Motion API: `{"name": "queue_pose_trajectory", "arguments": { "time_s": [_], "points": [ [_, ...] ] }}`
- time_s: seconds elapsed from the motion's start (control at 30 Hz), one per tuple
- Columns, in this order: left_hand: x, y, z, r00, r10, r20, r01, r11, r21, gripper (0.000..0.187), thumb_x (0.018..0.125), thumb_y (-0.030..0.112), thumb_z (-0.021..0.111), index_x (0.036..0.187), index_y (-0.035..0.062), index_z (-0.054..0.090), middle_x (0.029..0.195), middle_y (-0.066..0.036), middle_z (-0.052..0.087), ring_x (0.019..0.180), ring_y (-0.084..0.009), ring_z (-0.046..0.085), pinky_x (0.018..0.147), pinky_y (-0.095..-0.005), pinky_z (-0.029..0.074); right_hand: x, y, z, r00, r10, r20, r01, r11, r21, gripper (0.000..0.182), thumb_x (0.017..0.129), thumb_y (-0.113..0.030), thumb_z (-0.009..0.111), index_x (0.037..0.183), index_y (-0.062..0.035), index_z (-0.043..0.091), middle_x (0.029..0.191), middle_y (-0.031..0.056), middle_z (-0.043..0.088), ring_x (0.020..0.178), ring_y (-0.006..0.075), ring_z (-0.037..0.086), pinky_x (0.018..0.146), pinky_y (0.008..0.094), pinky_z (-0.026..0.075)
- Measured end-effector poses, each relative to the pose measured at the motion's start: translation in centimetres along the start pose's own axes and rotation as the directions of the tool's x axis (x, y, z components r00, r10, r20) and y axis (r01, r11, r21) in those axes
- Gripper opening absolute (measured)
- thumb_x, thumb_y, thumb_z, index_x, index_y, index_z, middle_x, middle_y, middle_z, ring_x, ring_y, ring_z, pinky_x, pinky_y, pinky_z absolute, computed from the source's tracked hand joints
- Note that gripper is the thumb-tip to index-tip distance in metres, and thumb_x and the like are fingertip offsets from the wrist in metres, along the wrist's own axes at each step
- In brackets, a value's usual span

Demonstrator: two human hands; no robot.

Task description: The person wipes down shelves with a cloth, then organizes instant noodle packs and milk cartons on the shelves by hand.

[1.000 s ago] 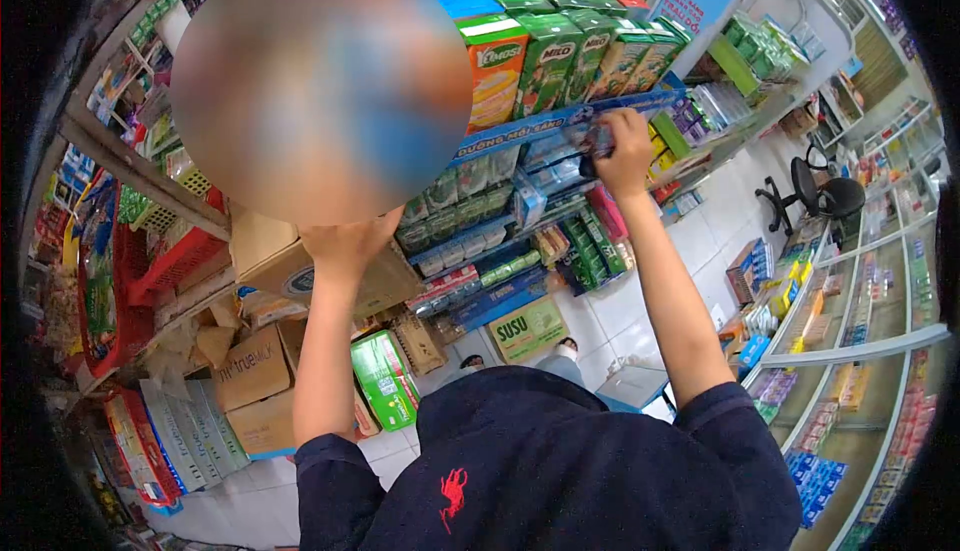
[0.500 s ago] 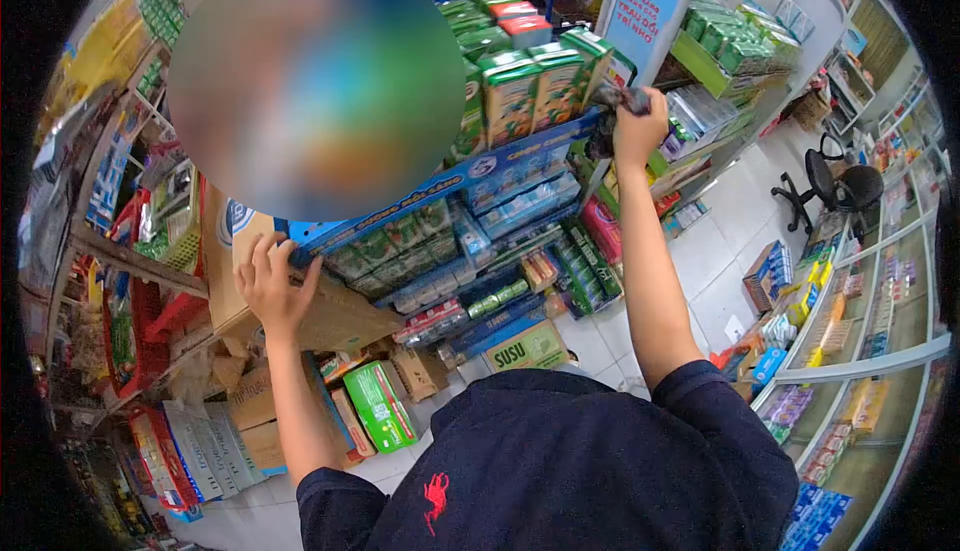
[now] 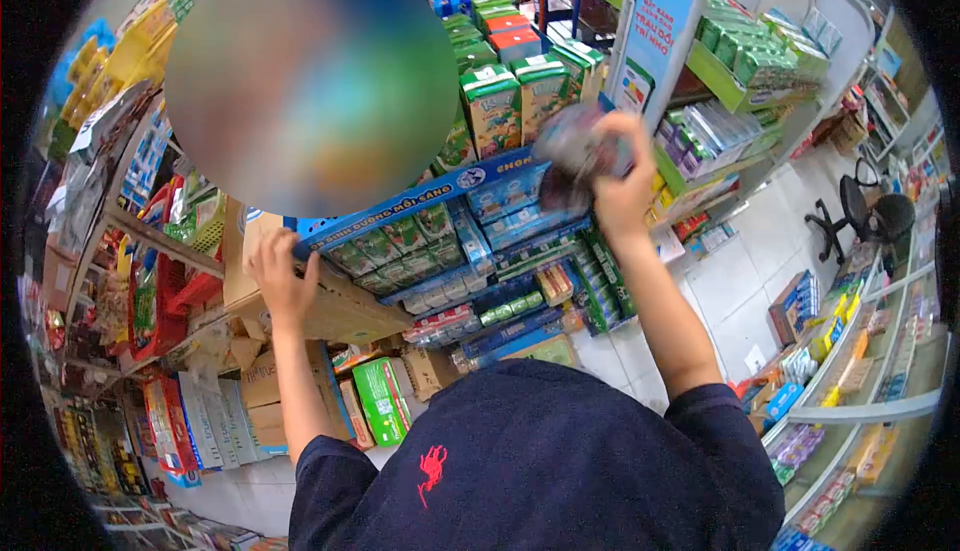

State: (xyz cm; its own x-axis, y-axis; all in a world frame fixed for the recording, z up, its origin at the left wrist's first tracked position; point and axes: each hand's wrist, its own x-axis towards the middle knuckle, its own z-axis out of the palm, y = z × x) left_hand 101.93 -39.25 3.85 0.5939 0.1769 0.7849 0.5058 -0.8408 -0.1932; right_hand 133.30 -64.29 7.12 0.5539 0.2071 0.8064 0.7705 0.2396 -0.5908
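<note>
My right hand is closed on a dark, crumpled cloth, blurred by motion, in front of the right end of the blue shelf edge. Green and tan cartons stand upright on the top shelf just behind the cloth. My left hand rests with its fingers apart at the left end of that blue edge, over the corner of a cardboard box. A blurred oval hides the upper left of the view.
Lower shelves hold green packs. A blue sign panel and a side rack stand at the right. A black chair is farther right, with glass shelving beside it. Boxes and a green pack lie on the floor below.
My right hand has moved left and down along the shelf edge with the cloth. My left hand stays at the left corner. The view has shifted slightly.
</note>
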Motion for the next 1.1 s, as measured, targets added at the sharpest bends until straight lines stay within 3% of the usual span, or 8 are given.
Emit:
{"name": "queue_pose_trajectory", "arguments": {
  "time_s": [0.07,0.17,0.27,0.33,0.5,0.57,0.77,1.1],
  "points": [
    [0.2,3.7,-1.0,0.988,-0.044,-0.147,0.018,0.984,-0.175,0.024,0.068,0.016,0.064,0.089,0.0102,0.051,0.095,-0.005,0.054,0.092,-0.0234,0.05,0.081,-0.0385,0.031,-2.9,-2.1,1.7,0.952,0.065,0.299,-0.129,0.972,0.197,0.031,0.051,0.004,0.057,0.081,-0.0045,0.052,0.081,0.0066,0.051,0.085,0.0215,0.05,0.083,0.0292,0.037],
    [0.9,11.8,-2.7,0.999,-0.041,-0.012,0.023,0.755,-0.656,0.053,0.064,0.045,0.069,0.101,0.0104,0.051,0.107,-0.014,0.049,0.104,-0.0314,0.044,0.089,-0.0459,0.032,-7.8,-3.6,4.3,0.822,0.149,0.549,-0.41,0.824,0.39,0.044,0.052,-0.003,0.062,0.094,-0.0053,0.049,0.099,0.0083,0.047,0.097,0.0215,0.045,0.09,0.0308,0.033],
    [-1.3,16.1,-0.5,0.993,-0.119,0.019,0.077,0.508,-0.858,0.066,0.058,0.019,0.072,0.116,0.0113,0.041,0.124,-0.02,0.036,0.113,-0.0399,0.037,0.093,-0.0485,0.032,-9.9,-6.0,6.0,0.53,0.116,0.84,-0.831,0.27,0.487,0.078,0.061,-0.018,0.067,0.128,-0.0053,0.029,0.131,0.0099,0.029,0.123,0.0211,0.028,0.102,0.0321,0.019],
    [-2.0,14.2,-0.9,0.978,-0.208,-0.028,0.094,0.55,-0.83,0.069,0.056,0.011,0.072,0.117,0.0104,0.04,0.122,-0.021,0.037,0.113,-0.0391,0.038,0.092,-0.0464,0.034,-9.8,-6.5,7.1,0.434,-0.048,0.9,-0.868,0.245,0.431,0.093,0.066,-0.029,0.065,0.136,-0.0016,0.011,0.141,0.0112,0.013,0.131,0.0213,0.014,0.105,0.0345,0.01],
    [-0.3,4.4,-4.3,0.922,-0.309,-0.235,0.167,0.862,-0.48,0.055,0.059,0.001,0.066,0.11,0.0099,0.048,0.105,-0.017,0.05,0.096,-0.0357,0.05,0.08,-0.0401,0.042,-8.6,-9.3,10.7,0.482,-0.161,0.861,-0.295,0.896,0.333,0.062,0.071,-0.018,0.063,0.127,-0.0077,0.037,0.131,0.0144,0.03,0.125,0.0311,0.024,0.102,0.0427,0.021],
    [2.3,0.8,-6.4,0.934,-0.357,0.03,0.343,0.866,-0.363,0.052,0.06,-0.002,0.061,0.108,0.0156,0.053,0.104,-0.016,0.05,0.095,-0.0339,0.051,0.078,-0.0379,0.044,-9.3,-10.6,13.0,0.478,-0.255,0.841,-0.137,0.923,0.358,0.059,0.07,-0.016,0.062,0.123,-0.0067,0.039,0.129,0.0157,0.031,0.124,0.0342,0.024,0.102,0.0435,0.023],
    [2.7,-5.2,-4.5,0.851,-0.104,0.514,0.237,0.951,-0.2,0.047,0.067,0.002,0.058,0.112,0.0145,0.05,0.103,-0.016,0.05,0.096,-0.0335,0.051,0.078,-0.0407,0.045,-12.5,-13.7,18.4,0.442,-0.432,0.786,0.235,0.901,0.364,0.052,0.068,-0.009,0.061,0.116,-0.0029,0.044,0.126,0.0188,0.033,0.121,0.0389,0.028,0.099,0.0445,0.031],
    [3.8,-12.0,6.5,0.838,-0.133,0.53,0.229,0.966,-0.119,0.03,0.081,0.007,0.041,0.11,0.007,0.048,0.1,-0.024,0.048,0.091,-0.0401,0.051,0.075,-0.0461,0.044,-16.8,-14.6,25.4,0.596,-0.229,0.769,0.385,0.923,-0.023,0.064,0.067,-0.016,0.061,0.124,0.0005,0.036,0.129,0.0212,0.03,0.124,0.0339,0.025,0.097,0.0457,0.025]
  ]
}}
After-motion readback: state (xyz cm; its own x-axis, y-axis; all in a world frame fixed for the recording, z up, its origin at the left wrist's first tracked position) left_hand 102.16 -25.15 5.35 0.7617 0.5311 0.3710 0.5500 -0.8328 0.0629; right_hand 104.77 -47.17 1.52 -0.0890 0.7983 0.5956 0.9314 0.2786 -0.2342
